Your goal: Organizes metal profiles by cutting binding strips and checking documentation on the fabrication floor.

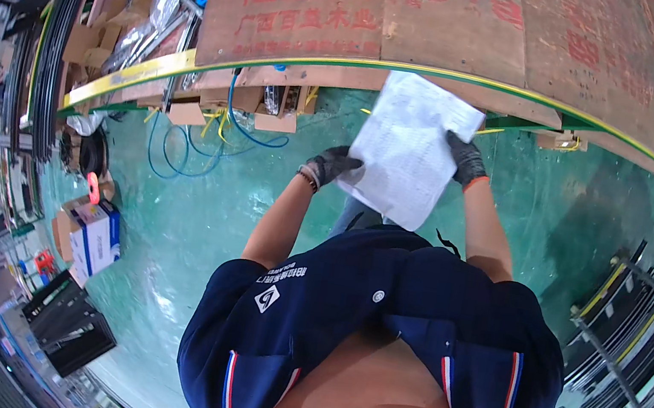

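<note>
A white sheet of paper (410, 149), covered with faint print, is held up in front of my body, tilted, its far edge reaching over the workbench rim. My left hand (332, 165), in a dark grey glove, grips its lower left edge with the thumb on top. On the other side my right hand (466, 160), in a dark glove with an orange cuff, pinches the right edge near the upper corner. Fingers under the paper are hidden. Whether it is one sheet or a thin stack, I cannot tell.
Ahead stands a workbench with a brown plywood top (450, 39) and a yellow-green edge. A blue hose (169, 165) hangs to the green floor. Cardboard boxes and plastic wrap lie at the left. A white-blue carton (94, 243) stands left; a rack of long dark profiles (638, 334) stands right.
</note>
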A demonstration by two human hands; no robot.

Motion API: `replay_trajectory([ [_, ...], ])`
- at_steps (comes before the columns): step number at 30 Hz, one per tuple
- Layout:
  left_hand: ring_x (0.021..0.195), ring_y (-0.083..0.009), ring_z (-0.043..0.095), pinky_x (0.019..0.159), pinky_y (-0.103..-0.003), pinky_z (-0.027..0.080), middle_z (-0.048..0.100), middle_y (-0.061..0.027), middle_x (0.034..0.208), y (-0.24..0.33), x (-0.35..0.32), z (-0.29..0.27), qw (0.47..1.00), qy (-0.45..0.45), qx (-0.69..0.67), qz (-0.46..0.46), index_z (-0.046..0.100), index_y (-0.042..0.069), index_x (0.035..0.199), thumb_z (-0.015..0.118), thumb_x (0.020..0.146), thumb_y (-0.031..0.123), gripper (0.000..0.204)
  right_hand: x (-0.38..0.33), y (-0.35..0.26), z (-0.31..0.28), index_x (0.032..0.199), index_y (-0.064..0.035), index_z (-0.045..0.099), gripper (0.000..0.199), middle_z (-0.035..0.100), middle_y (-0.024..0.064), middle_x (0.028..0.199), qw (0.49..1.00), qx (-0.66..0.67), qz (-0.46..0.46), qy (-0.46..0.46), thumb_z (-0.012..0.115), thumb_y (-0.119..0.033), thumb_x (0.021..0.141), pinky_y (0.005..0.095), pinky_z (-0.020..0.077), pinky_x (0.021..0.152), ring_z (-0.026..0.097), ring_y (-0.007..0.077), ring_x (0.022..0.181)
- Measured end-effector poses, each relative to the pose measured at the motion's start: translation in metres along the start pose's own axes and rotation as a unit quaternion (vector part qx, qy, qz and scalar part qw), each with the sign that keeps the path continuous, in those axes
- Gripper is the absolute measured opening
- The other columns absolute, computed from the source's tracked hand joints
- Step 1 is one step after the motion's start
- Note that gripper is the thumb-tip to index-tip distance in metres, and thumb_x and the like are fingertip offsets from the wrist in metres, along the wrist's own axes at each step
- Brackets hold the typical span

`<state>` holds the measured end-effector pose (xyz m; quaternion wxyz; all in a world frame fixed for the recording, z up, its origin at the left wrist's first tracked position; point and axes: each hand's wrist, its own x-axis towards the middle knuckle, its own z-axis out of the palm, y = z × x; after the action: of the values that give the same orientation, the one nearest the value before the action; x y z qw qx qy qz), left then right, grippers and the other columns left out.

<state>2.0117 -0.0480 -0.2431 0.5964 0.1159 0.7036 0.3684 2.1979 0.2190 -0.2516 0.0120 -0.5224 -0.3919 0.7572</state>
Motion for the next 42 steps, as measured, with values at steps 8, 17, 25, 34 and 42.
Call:
replay_trajectory([
  [8, 0.080, -0.0310, 0.059, 0.074, -0.042, 0.045, 0.062, -0.0165, 0.089, 0.176, 0.080, 0.019, 0.807, 0.273, 0.466, 0.238, 0.061, 0.003, 0.092, 0.050, 0.081, 0.048, 0.048, -0.072, -0.031, -0.060, 0.113, -0.0033, 0.053, 0.051, 0.060, 0.0112, 0.102, 0.976, 0.174, -0.044, 0.120, 0.066, -0.034, 0.074, 0.0390, 0.0489, 0.074, 0.060, 0.0239, 0.085],
  [17, 0.094, -0.0320, 0.056, 0.080, -0.044, 0.043, 0.058, -0.0161, 0.106, 0.186, 0.124, 0.019, 0.750, 0.255, 0.512, 0.333, 0.054, 0.004, 0.107, 0.048, 0.081, 0.048, 0.052, -0.049, -0.017, -0.021, 0.121, -0.0073, 0.045, 0.053, 0.053, 0.0118, 0.118, 0.696, -0.653, -0.154, 0.256, 0.060, -0.028, 0.075, 0.0344, 0.0385, 0.094, 0.052, 0.0249, 0.104],
  [25, 0.094, -0.0330, 0.056, 0.079, -0.045, 0.044, 0.055, -0.0181, 0.109, 0.180, 0.123, 0.009, 0.717, 0.207, 0.567, 0.348, 0.050, 0.004, 0.112, 0.049, 0.081, 0.044, 0.050, -0.002, -0.038, 0.041, 0.102, -0.0031, 0.055, 0.028, 0.059, 0.0208, 0.099, 0.877, -0.300, -0.156, 0.341, 0.039, -0.021, 0.087, 0.0422, 0.0454, 0.079, 0.057, 0.0348, 0.092],
  [34, 0.094, -0.0342, 0.056, 0.079, -0.045, 0.045, 0.053, -0.0203, 0.112, 0.191, 0.105, 0.008, 0.695, 0.206, 0.611, 0.319, 0.046, 0.004, 0.117, 0.050, 0.081, 0.038, 0.050, 0.106, -0.085, 0.102, 0.105, -0.0045, 0.056, 0.039, 0.061, 0.0184, 0.096, 0.902, 0.010, -0.195, 0.385, 0.054, -0.031, 0.077, 0.0385, 0.0470, 0.078, 0.060, 0.0310, 0.089],
  [42, 0.095, -0.0353, 0.056, 0.078, -0.045, 0.045, 0.051, -0.0223, 0.115, 0.184, 0.108, 0.011, 0.691, 0.227, 0.641, 0.246, 0.043, 0.004, 0.121, 0.051, 0.081, 0.033, 0.051, 0.048, -0.072, 0.073, 0.109, -0.0013, 0.053, 0.060, 0.062, 0.0173, 0.095, 0.945, 0.030, -0.152, 0.289, 0.061, -0.047, 0.071, 0.0348, 0.0485, 0.074, 0.061, 0.0280, 0.085],
])
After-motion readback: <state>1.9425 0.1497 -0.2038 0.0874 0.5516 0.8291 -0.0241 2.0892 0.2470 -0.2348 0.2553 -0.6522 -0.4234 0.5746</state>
